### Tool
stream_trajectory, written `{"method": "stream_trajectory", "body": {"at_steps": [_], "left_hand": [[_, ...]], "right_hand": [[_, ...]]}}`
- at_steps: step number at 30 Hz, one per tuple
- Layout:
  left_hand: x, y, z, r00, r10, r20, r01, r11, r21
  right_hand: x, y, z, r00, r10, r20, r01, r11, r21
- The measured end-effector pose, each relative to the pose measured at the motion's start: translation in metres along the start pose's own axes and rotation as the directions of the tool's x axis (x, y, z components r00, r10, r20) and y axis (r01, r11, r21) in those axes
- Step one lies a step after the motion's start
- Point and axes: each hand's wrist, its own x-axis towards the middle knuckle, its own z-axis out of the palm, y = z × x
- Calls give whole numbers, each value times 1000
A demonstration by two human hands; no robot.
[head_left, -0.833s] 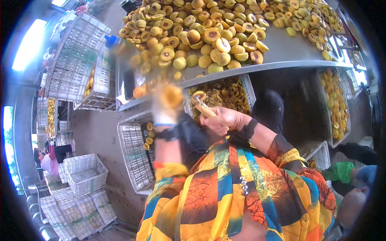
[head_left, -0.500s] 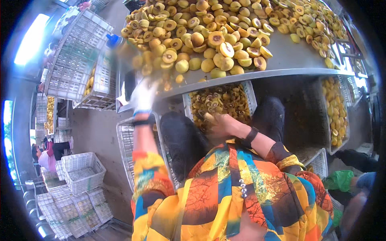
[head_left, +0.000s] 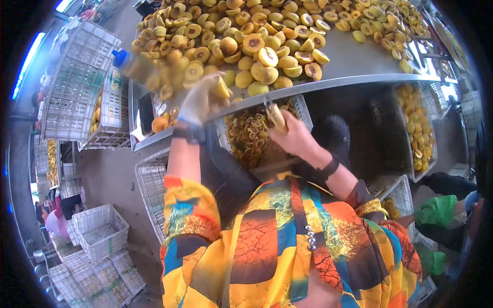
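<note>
My left hand [head_left: 201, 101], in a pale glove, is closed round a yellow peach half [head_left: 221, 89] over the front edge of the metal table [head_left: 349, 61]. My right hand [head_left: 299, 137] grips a short tool [head_left: 276, 116] with a pale handle and a narrow metal end, which points up towards the table rim. Its exact kind is hard to make out. Below and between my hands, a white crate [head_left: 305, 114] holds brownish cut peach scraps [head_left: 247, 134]. A large heap of halved peaches [head_left: 228, 46] covers the table beyond, several with brown centres facing up.
Under the table at right stands a crate of peach halves [head_left: 416, 128]. Beside my left leg is a white crate [head_left: 150, 179]. Stacked white crates [head_left: 82, 77] rise at the left. A blue-capped bottle [head_left: 120, 59] stands at the table's left end. Another person's green glove [head_left: 435, 210] shows at right.
My right hand has risen from the scrap crate, and the tool in it now shows. My left hand has moved slightly right and now visibly holds a peach half. The whole view has shifted a little.
</note>
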Motion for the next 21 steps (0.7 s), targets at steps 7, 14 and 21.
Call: {"method": "stream_trajectory", "body": {"at_steps": [7,14,21], "left_hand": [[-64,-30,31,958,-282,50,287,945,-156],[-67,-69,81,857,224,-465,-347,917,-196],[-59,-71,75,845,15,-534,-306,833,-461]], "right_hand": [[41,-13,36,977,-100,186,20,919,394],[32,-14,58,997,1,78,-41,857,514],[1,-25,40,996,24,92,-14,994,-111]]}}
